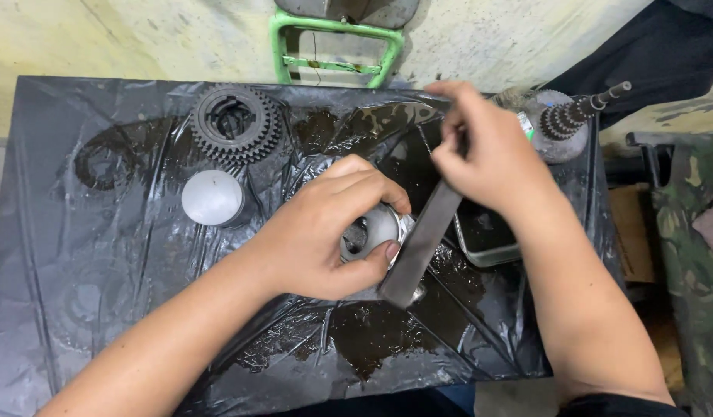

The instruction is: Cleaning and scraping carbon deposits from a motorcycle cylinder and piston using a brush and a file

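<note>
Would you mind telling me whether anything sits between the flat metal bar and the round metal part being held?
Nothing visible does. The right hand holds the flat bar slanted against the round metal part, which the left hand grips; the bar's lower stretch lies right at its rim.

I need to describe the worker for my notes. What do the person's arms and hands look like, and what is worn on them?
Both arms are bare to the frame edge, without visible sleeves. The left hand and the right hand wear no gloves. No rings, watch or bracelet are visible.

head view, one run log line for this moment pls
left hand: grips metal ring | right hand: holds flat file against ring | gear: apart, on black sheet
</note>
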